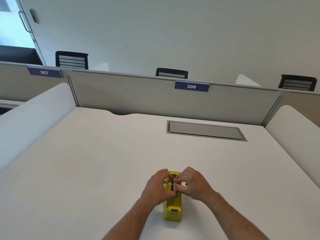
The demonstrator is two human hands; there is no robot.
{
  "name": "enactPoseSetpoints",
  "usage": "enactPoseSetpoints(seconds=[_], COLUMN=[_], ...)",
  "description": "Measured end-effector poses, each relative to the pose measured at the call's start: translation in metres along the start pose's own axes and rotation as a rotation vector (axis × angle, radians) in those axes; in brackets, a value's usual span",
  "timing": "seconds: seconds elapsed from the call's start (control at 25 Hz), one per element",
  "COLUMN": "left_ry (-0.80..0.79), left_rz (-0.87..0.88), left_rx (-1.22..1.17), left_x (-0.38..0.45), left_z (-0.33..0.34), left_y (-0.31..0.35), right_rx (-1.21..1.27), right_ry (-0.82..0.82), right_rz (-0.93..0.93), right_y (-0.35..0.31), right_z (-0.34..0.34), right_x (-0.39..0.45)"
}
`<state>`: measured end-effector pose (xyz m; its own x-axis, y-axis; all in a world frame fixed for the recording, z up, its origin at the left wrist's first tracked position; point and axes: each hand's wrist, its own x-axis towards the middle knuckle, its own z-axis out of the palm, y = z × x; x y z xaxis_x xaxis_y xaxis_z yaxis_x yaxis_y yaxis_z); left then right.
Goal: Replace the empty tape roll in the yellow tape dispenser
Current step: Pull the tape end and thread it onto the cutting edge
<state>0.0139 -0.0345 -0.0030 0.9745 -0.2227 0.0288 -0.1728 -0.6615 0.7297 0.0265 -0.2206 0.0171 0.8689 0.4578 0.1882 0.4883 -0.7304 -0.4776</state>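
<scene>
A yellow tape dispenser [173,207] stands on the white desk [103,161], its cutter end towards me. My left hand [156,186] wraps the dispenser's left side at the roll slot. My right hand [192,183] pinches a pale tape roll [174,187] that sits in the slot between the yellow walls. A dark hub shows beside the roll. Both sets of fingers hide most of the roll.
A grey cable hatch [205,130] is set into the desk at the back right. A beige partition [147,94] with the label 306 closes the far edge, and white side dividers [31,118] flank the desk. Black chair backs rise behind the partition.
</scene>
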Motion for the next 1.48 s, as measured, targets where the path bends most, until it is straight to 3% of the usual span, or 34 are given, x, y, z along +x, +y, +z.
enactPoseSetpoints(seconds=[1.48], left_ry=[0.002], left_rz=[0.043], left_rx=[-0.009], left_x=[0.0015], left_z=[-0.0013], left_y=[-0.0031], right_rx=[-0.068], right_ry=[-0.019], right_rz=[0.041], right_y=[0.002], right_z=[0.0003], right_x=[0.0012])
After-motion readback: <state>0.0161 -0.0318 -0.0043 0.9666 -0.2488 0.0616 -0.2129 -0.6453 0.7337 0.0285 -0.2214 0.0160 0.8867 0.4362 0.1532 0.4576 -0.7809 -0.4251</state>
